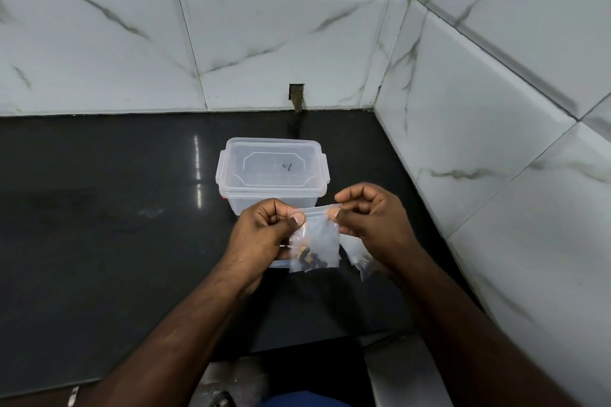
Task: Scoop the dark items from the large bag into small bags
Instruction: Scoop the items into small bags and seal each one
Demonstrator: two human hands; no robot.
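A: Where was the small clear plastic zip bag (315,243)?

B: Above the glossy black bench (99,225), in front of the lidded clear plastic box (271,172). Dark items (309,258) sat at its bottom.

A: Grip state?

B: Left hand (264,235) and right hand (370,221) each pinched a top corner.

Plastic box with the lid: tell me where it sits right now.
In the head view the plastic box stands on the black counter, centre frame, just behind both hands and the small bag they pinch.
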